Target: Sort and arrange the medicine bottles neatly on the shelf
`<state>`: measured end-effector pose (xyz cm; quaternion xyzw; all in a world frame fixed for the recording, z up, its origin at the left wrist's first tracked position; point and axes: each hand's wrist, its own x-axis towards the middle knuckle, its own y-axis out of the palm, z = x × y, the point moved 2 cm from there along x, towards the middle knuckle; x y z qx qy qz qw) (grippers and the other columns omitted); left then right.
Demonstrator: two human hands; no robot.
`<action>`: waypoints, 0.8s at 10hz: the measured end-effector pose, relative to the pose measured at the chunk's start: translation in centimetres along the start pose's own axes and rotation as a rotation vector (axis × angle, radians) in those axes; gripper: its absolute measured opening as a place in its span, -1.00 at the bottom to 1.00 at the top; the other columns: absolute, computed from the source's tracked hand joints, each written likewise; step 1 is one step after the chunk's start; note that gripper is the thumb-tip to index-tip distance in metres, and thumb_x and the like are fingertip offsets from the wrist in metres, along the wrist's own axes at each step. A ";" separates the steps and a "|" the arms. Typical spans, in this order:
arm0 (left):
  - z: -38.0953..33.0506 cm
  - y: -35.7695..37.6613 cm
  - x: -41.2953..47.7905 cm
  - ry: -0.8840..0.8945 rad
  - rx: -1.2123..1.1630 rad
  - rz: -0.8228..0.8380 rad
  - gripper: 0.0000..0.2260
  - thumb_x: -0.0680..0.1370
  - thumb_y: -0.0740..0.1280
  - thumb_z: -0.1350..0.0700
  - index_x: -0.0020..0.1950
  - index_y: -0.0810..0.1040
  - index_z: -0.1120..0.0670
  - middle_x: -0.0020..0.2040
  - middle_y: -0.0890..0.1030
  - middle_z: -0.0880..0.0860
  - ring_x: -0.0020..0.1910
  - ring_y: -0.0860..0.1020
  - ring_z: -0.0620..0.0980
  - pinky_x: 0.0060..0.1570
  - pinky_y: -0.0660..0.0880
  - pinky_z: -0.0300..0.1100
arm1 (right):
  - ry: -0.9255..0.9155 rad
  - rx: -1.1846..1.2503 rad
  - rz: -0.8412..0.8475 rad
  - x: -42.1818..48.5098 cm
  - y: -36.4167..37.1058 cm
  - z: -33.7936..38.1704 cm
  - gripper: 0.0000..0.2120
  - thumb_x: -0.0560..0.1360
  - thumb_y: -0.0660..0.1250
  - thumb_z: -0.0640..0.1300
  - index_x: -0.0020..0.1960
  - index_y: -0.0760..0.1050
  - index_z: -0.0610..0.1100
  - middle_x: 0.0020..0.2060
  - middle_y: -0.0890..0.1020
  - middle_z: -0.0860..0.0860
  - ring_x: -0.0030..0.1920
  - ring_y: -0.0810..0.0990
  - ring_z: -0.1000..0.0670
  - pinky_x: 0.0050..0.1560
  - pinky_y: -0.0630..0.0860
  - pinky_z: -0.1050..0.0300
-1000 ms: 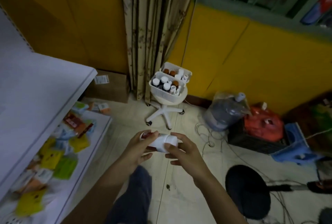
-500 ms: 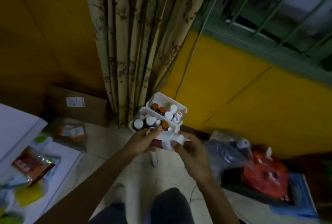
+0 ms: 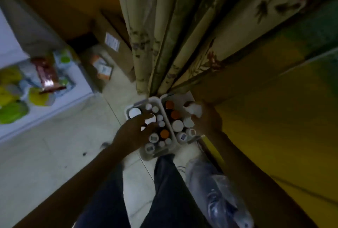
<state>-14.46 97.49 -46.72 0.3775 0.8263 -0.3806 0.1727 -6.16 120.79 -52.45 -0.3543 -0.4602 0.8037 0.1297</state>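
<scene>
Bottle (image 3: pixel 195 111) is now gripped by your right hand (image 3: pixel 207 120) alone, over the baskets (image 3: pixel 147 155); your left hand (image 3: pixel 134 133) has let go and lies across the caps (image 3: pixel 135 112), grip unclear. Tiled floor (image 3: pixel 54 145) beneath, curtain (image 3: pixel 164 35) beyond, yellow wall (image 3: pixel 274 110) past your right hand.

The two grips no longer share the white bottle (image 3: pixel 194 111); the right grip (image 3: pixel 206 122) alone holds it now, over the right basket (image 3: pixel 190 140); the left grip (image 3: pixel 135 132) has let go and reaches over the bottle caps in the left basket (image 3: pixel 148 155); both baskets now sit close below the camera.
</scene>
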 end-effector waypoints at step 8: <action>4.6 9.4 4.3 -0.212 -0.064 -0.284 -0.54 0.58 0.29 0.05 0.45 0.31 0.10 0.35 0.47 0.12 0.30 0.43 0.09 0.13 0.34 -0.19 | -0.172 -0.093 0.230 9.3 9.0 -4.1 -0.34 0.50 0.39 -0.05 0.49 0.20 -0.18 0.40 0.36 -0.19 0.41 0.30 -0.20 0.35 0.32 -0.08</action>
